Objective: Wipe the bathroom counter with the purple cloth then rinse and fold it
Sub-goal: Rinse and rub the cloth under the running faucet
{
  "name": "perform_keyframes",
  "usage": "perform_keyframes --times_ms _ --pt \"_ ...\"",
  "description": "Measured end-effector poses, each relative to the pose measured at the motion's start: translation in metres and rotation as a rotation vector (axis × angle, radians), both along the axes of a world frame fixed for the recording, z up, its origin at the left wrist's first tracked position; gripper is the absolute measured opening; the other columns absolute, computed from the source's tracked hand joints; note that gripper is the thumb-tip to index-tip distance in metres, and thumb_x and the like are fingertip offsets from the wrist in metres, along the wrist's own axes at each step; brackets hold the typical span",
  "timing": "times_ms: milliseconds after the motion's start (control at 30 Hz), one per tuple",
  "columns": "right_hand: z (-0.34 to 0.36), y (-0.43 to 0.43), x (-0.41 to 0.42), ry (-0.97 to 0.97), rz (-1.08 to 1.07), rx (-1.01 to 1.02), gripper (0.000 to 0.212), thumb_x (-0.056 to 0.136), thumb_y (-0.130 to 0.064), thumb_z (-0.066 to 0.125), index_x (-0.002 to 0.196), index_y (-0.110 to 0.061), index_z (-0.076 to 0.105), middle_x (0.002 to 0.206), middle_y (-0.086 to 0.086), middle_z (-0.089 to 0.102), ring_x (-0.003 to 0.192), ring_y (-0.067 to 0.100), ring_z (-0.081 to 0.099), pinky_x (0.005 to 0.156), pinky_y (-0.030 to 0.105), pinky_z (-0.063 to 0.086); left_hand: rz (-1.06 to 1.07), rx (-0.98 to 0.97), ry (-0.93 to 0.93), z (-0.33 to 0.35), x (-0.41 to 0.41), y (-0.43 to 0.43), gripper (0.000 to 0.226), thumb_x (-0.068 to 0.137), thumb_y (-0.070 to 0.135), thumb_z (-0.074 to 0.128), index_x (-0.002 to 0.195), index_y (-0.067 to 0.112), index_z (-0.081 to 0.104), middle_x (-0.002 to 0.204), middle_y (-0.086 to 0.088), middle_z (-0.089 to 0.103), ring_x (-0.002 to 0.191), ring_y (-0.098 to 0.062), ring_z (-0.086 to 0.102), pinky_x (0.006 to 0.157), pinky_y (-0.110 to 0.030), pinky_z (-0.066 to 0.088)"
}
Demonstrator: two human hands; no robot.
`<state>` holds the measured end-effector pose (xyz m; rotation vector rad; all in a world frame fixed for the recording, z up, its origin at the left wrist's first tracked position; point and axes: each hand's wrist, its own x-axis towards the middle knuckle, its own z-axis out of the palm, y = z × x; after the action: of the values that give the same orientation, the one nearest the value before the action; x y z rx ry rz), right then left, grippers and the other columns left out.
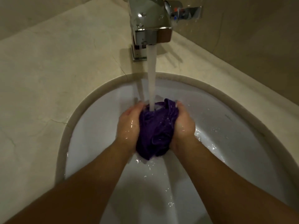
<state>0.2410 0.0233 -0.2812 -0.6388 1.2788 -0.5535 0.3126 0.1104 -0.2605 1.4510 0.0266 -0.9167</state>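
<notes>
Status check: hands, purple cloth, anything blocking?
Left hand and right hand both grip the purple cloth, bunched. Cloth under the running tap stream, over the sink. Nothing in the way.

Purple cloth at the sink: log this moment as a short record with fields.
cloth: purple cloth, bunched and wet, held over the sink
left hand: left hand grips the cloth's left side
right hand: right hand grips its right side
water: stream from the faucet lands on the cloth's top
counter: counter, beige stone, surrounds the sink
stage: rinsing; not yet folded
</notes>
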Motion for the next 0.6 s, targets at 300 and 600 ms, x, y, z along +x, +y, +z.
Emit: perform_keyframes --times_ms 300,600 --pt "0.048 0.020 0.006 0.211 0.187 -0.527 0.049 0.085 -0.068 0.048 0.082 -0.027 0.075 0.083 -0.004 0.074 0.084 0.014 0.070 0.079 0.036 0.055 -0.139 -0.181 0.463 0.039 -0.002 -0.002 0.052 0.088 0.059 0.060 0.105 0.014 0.079 0.103 -0.013 0.077 0.087 -0.029 0.074 0.078 -0.040 0.059" --pt "0.063 0.031 0.012 0.135 0.375 -0.627 0.039 0.082 -0.070 0.057 0.108 -0.043 0.067 0.093 -0.023 0.072 0.087 -0.003 0.067 0.088 0.033 0.056 0.038 -0.046 -0.075 0.043 0.001 -0.015 0.039 0.085 0.060 0.059 0.097 0.028 0.076 0.093 -0.002 0.079 0.094 -0.023 0.075 0.093 -0.048 0.058"
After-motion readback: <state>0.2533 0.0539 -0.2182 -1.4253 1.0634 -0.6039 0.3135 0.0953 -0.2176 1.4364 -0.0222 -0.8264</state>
